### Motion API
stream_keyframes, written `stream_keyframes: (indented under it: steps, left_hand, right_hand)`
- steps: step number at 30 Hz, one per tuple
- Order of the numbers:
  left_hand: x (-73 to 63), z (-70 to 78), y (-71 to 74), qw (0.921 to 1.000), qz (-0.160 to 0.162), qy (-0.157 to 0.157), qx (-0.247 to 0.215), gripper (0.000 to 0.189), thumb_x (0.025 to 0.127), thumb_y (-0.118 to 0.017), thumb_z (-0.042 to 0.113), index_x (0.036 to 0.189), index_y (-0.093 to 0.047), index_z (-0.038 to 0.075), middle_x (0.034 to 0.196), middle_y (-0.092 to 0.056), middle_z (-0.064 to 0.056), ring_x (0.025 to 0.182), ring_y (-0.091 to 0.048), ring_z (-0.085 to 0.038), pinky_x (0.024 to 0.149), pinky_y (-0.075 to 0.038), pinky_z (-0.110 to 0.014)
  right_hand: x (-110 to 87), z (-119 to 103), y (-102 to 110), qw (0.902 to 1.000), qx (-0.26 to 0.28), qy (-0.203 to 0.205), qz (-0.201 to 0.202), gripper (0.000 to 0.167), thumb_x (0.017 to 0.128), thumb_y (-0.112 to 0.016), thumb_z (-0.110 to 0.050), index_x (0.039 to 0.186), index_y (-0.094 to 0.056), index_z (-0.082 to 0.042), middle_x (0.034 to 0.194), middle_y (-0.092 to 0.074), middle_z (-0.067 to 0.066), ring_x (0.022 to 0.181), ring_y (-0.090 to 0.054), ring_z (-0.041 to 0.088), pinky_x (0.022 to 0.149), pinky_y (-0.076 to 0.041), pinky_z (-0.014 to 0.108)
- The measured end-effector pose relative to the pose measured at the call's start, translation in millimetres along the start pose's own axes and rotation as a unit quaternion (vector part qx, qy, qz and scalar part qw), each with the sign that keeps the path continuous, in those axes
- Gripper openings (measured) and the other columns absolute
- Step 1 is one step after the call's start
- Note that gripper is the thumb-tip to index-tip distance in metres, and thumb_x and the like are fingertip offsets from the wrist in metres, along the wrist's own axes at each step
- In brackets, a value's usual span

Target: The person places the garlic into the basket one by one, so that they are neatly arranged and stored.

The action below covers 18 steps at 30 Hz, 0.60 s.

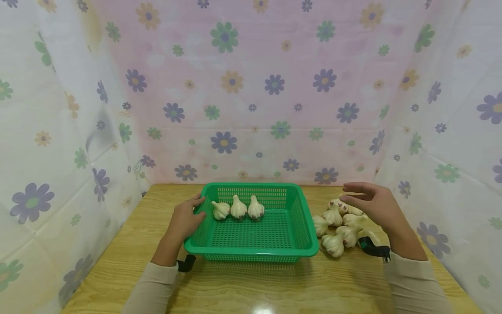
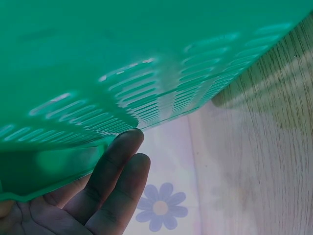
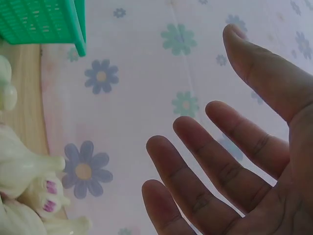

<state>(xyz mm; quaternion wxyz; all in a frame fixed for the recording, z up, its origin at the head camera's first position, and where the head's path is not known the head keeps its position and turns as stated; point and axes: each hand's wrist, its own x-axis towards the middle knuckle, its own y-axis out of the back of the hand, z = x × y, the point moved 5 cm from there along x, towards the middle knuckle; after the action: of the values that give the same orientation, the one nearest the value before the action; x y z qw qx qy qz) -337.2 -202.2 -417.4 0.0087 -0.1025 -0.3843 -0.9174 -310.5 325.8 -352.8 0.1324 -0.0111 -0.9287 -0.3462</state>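
Note:
A green plastic basket [image 1: 251, 251] with slotted walls stands on the table, with three garlic bulbs [image 1: 238, 207] in a row along its back left. My left hand [image 1: 184, 220] grips the basket's left rim. Thumb and index finger lie over the rim, while in the left wrist view other fingers [image 2: 120, 176] reach beneath it beside the outer wall. To the right of the basket is a pile of several garlic bulbs [image 1: 333, 244]. Over the back of that pile hovers my right hand [image 1: 372, 203], fingers extended and apart from the thumb, holding nothing in the right wrist view.
Wood-grain table [image 1: 251, 292] lies under everything. Flowered cloth [image 1: 259, 100] encloses the back and both sides. The pile's nearest bulbs sit close against the basket's right side. Black straps with small devices [image 1: 374, 248] are on both wrists.

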Motion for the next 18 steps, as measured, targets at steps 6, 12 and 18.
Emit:
stream_keyframes:
  steps: [6,12,18]
  left_hand:
    - [0.1,-0.4,0.4,1.0,0.0,-0.003,-0.001,0.054,0.097,-0.064,0.009,0.151,-0.054,0.005,0.166,-0.038,-0.01,0.04,-0.031,-0.011,0.042,-0.038,-0.027]
    - [-0.4,0.3,1.1,1.0,-0.002,-0.003,-0.001,0.055,0.097,-0.064,0.01,0.151,-0.053,0.006,0.166,-0.038,-0.011,0.04,-0.031,-0.011,0.042,-0.039,-0.026]
    - [-0.5,1.6,-0.1,1.0,-0.003,-0.006,-0.005,0.055,0.097,-0.065,0.009,0.151,-0.054,0.004,0.165,-0.038,-0.013,0.04,-0.03,-0.011,0.042,-0.037,-0.025]
  right_hand:
    - [-0.7,16,12,0.9999,-0.007,-0.012,0.001,0.054,0.095,-0.071,-0.048,0.142,-0.064,-0.02,0.133,-0.068,-0.005,0.1,-0.061,-0.014,0.081,-0.055,0.023]
    - [2.4,41,18,0.9996,-0.014,-0.022,-0.012,0.056,0.096,-0.07,-0.048,0.146,-0.06,-0.022,0.14,-0.065,0.001,0.103,-0.059,-0.014,0.09,-0.056,0.04]
    - [-3.3,65,23,0.9989,-0.01,-0.026,-0.038,0.056,0.098,-0.07,-0.044,0.147,-0.059,-0.022,0.131,-0.065,-0.021,0.105,-0.063,-0.012,0.089,-0.057,0.032]
